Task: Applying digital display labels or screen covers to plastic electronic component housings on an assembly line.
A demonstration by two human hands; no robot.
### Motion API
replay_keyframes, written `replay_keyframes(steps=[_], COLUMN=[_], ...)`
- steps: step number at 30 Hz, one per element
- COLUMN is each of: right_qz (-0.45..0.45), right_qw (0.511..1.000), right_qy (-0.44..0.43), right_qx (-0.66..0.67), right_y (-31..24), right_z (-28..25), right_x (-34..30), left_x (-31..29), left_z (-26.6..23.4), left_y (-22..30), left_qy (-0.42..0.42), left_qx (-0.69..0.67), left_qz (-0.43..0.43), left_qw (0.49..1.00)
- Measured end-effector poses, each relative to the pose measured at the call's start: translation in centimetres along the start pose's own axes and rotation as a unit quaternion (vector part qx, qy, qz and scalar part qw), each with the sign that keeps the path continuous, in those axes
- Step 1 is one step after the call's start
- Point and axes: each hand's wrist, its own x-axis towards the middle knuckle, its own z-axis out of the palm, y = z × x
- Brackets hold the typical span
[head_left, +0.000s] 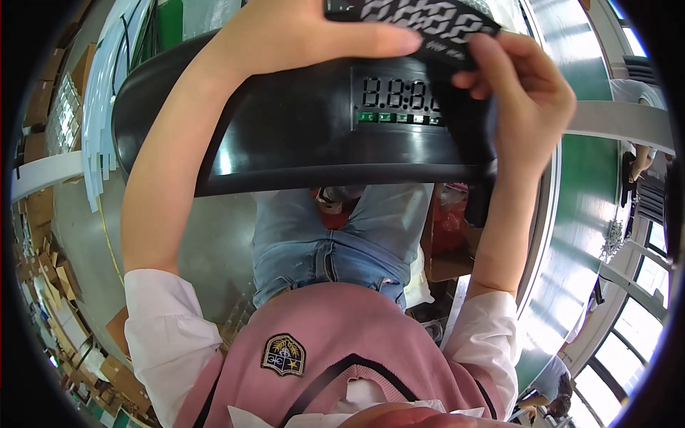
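A black display film (428,25) with pale segment-style figures is held up at the top between my two hands. My left hand (307,36) grips its left part, thumb laid across the front; the other fingers are out of sight. At the right end, my right hand (524,85) pinches the film between thumb and fingers. Below it is a long black plastic housing (285,135), whose recessed window (399,103) shows segment cutouts and a strip of green board. The film and my right hand partly hide the window's right side.
To the right runs a green-topped workbench (589,185) with a pale edge. Beneath the housing, a cardboard box (449,250) holds red plastic bags. Cardboard boxes (53,278) crowd the far left. Other people (553,389) are at the bench's far side.
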Motion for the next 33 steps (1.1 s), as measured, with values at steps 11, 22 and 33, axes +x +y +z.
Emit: replay_keyframes(steps=[11, 22, 33], right_qz=[0.028, 0.095, 0.082], right_qw=[0.977, 0.989, 0.993], right_qy=[0.105, 0.079, 0.058], right_qx=[0.184, 0.086, -0.053], right_y=[1.5, -0.4, -0.5], right_z=[-3.7, -1.3, 0.3], right_x=[-4.3, -6.1, -6.4], left_x=[0.5, 1.3, 1.0], left_z=[3.6, 2.2, 2.4], left_y=[0.1, 0.0, 1.2], left_qy=[0.034, 0.045, 0.1], left_qx=[0.504, 0.287, 0.201], left_qz=[0.111, -0.079, -0.059], left_qw=[0.856, 0.954, 0.973])
